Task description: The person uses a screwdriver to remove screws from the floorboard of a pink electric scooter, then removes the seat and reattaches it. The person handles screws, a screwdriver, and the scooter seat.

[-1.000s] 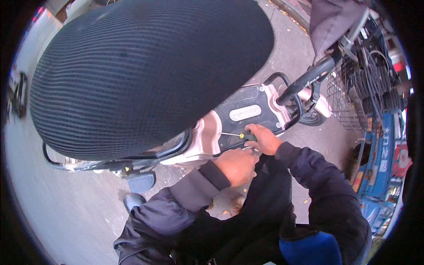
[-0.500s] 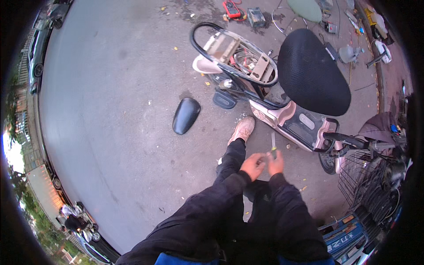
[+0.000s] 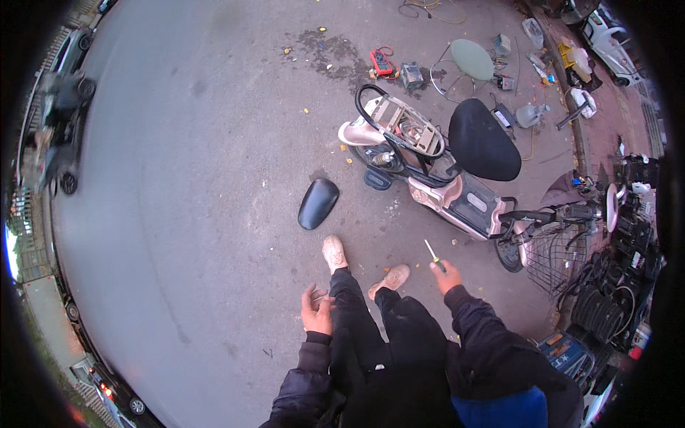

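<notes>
My right hand (image 3: 449,277) is closed around the handle of a screwdriver (image 3: 433,253), its pale shaft pointing up and away from my fingers. By my left leg, my left hand (image 3: 316,311) hangs over the pavement with loosely bent, parted fingers and nothing visible in it. Ahead to the right stands a pink electric scooter (image 3: 457,207). Its black seat (image 3: 485,140) is tipped up, baring a frame with wires (image 3: 410,131) inside. A smooth black pad, perhaps a backrest cushion (image 3: 318,204), lies on the ground left of the scooter.
Behind the scooter are a red multimeter (image 3: 382,63), a small box-like battery (image 3: 412,75), a green round stool (image 3: 472,59) and a clear jug (image 3: 529,115). The scooter's wire basket (image 3: 556,257) and stacked tyres (image 3: 598,314) are at right. Vehicles line the road at far left.
My hands, close together before, have parted: the left moved left and down, the right stays with the screwdriver. I have stepped back, so the scooter looks farther off.
</notes>
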Motion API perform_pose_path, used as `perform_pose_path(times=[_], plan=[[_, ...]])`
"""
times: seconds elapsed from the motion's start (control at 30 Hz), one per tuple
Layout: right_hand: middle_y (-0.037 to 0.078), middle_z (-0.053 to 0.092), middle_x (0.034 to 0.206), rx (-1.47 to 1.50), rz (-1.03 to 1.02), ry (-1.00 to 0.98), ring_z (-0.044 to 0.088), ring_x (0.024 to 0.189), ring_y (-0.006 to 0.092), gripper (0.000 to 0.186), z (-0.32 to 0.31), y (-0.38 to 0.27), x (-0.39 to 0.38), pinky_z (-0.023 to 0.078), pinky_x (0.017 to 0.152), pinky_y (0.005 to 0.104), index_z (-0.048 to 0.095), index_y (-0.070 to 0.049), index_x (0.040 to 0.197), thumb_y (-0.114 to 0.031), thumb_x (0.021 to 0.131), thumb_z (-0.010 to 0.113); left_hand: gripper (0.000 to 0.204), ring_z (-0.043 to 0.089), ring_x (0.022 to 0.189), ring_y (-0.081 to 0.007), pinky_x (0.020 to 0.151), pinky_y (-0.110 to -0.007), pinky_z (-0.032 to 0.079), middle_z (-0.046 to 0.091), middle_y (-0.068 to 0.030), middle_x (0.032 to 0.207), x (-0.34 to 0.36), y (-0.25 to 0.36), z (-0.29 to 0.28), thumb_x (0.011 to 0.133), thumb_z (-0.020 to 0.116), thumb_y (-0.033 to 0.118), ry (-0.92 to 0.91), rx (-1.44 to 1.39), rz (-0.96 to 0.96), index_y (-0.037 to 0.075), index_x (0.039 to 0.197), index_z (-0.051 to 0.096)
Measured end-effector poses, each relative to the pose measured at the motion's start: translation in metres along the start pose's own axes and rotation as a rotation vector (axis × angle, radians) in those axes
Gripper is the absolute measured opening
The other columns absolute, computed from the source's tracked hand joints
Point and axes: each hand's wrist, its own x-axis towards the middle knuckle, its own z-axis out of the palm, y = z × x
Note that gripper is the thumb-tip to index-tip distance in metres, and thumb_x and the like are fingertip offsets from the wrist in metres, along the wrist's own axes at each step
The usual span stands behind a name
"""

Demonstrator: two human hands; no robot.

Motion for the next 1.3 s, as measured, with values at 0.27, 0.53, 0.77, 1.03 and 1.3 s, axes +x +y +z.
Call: perform_pose_path(times=[0.27, 0.53, 0.77, 1.03, 1.3], plan=[[0.029, 0.075, 0.107, -0.155, -0.183, 0.231, 0.072, 0.103, 0.0463, 0.041, -0.013, -0.032, 0.005, 0.055, 0.090, 0.0488, 0.071, 0.003, 0.117, -0.030, 0.096, 0.057, 0.055, 0.072, 0.097, -0.0218, 0.077, -0.034, 0.063, 0.066, -0.0172, 0.126, 0.054, 0.094, -0.075, 0.100, 0.060, 0.000, 0.032, -0.070, 0.123, 0.000, 0.153, 0.045], [0.028, 0.074, 0.098, 0.118, 0.159, 0.306, 0.072, 0.098, 0.0450, 0.039, -0.006, -0.081, -0.028, 0.055, 0.088, 0.0495, 0.068, 0.000, 0.117, -0.027, 0.089, 0.067, 0.055, 0.072, 0.099, -0.0224, 0.077, -0.033, 0.063, 0.064, -0.0156, 0.128, 0.161, 0.253, -0.128, 0.102, 0.060, 0.002, 0.036, 0.037, 0.356, 0.003, 0.155, 0.047], [0.028, 0.073, 0.100, 0.103, 0.290, 0.335, 0.071, 0.100, 0.0461, 0.034, 0.049, -0.116, 0.037, 0.055, 0.089, 0.0514, 0.067, 0.000, 0.112, -0.024, 0.088, 0.069, 0.055, 0.072, 0.100, -0.0226, 0.077, -0.033, 0.062, 0.063, -0.0160, 0.129, 0.247, 0.358, -0.067, 0.103, 0.061, 0.003, -0.035, 0.063, 0.452, 0.002, 0.156, 0.045], [0.030, 0.072, 0.113, 0.161, 0.162, 0.349, 0.070, 0.108, 0.0480, 0.048, 0.048, -0.335, 0.208, 0.055, 0.094, 0.0505, 0.064, 0.001, 0.121, -0.032, 0.088, 0.075, 0.058, 0.072, 0.100, -0.0239, 0.078, -0.035, 0.062, 0.062, -0.0162, 0.130, 0.352, 0.471, 0.014, 0.103, 0.061, 0.005, -0.042, 0.180, 0.302, 0.004, 0.158, 0.043], [0.031, 0.073, 0.107, 0.234, 0.212, 0.588, 0.069, 0.107, 0.0480, 0.046, -0.007, -0.419, 0.275, 0.053, 0.093, 0.0502, 0.067, 0.004, 0.115, -0.033, 0.090, 0.078, 0.056, 0.073, 0.099, -0.0239, 0.077, -0.034, 0.063, 0.063, -0.0175, 0.130, 0.481, 0.596, 0.131, 0.103, 0.062, 0.006, -0.289, 0.301, 0.353, 0.001, 0.156, 0.044]])
